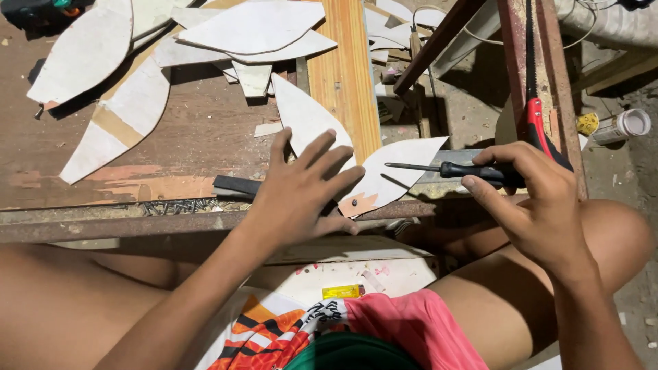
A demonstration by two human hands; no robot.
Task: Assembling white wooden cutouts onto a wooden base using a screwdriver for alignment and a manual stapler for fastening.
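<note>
Left hand [301, 188] lies flat, fingers spread, on one white leaf-shaped cutout [394, 175]; right hand [531, 199] grips one black-handled screwdriver [445, 169]. Perhaps eight similar cutouts [253, 27] lie scattered behind.

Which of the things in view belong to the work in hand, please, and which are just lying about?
In hand:
left hand pressing the white leaf-shaped cutout
right hand holding the black-handled screwdriver

Lying about:
red-handled saw
other white cutouts
yellow lighter
loose screws

I see a rough workshop: worn wooden bench [199, 130] littered with cut white panel offcuts [253, 27], handsaw [533, 103], rusty metal frame [123, 225], dusty floor.
</note>
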